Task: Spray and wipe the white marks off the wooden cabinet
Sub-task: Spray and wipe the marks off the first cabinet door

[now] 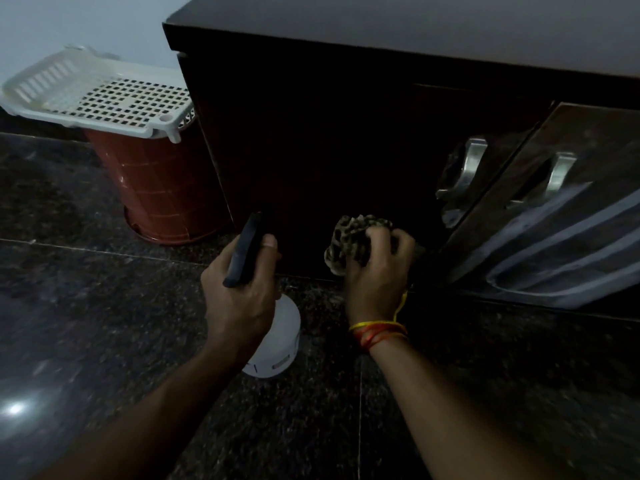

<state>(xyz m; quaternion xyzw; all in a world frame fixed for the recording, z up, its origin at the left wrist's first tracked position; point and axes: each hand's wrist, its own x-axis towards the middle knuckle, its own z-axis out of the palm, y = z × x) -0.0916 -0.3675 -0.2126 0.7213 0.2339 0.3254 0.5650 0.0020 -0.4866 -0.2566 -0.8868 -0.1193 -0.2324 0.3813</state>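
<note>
Two bare hands worked low against the dark wooden cabinet (311,150), close to the floor (86,306). No brand or readable writing showed anywhere; the white body of the spray bottle (280,341) carried a few small marks, too blurred to read.

There was one spray bottle, one cloth, one cabinet with two metal handles (467,168) on its doors at the right, one red-brown bin (162,188) and one white perforated tray (104,95) resting on the bin's top, just left of the cabinet's left corner.

The left hand (239,303) was wrapped around the bottle's neck, the thumb up beside the black trigger head (247,249), which pointed at the cabinet's lower front. The bottle's base hung below the hand, above the floor.

The right hand (377,271) was clenched around a bunched, patterned cloth (349,237), pressing it against the cabinet's bottom edge near the door gap. Orange and yellow threads (377,332) circled that wrist. Both forearms reached forward from the lower edge of the view.

The panel was so dim that white marks, perhaps present, could not be made out.
</note>
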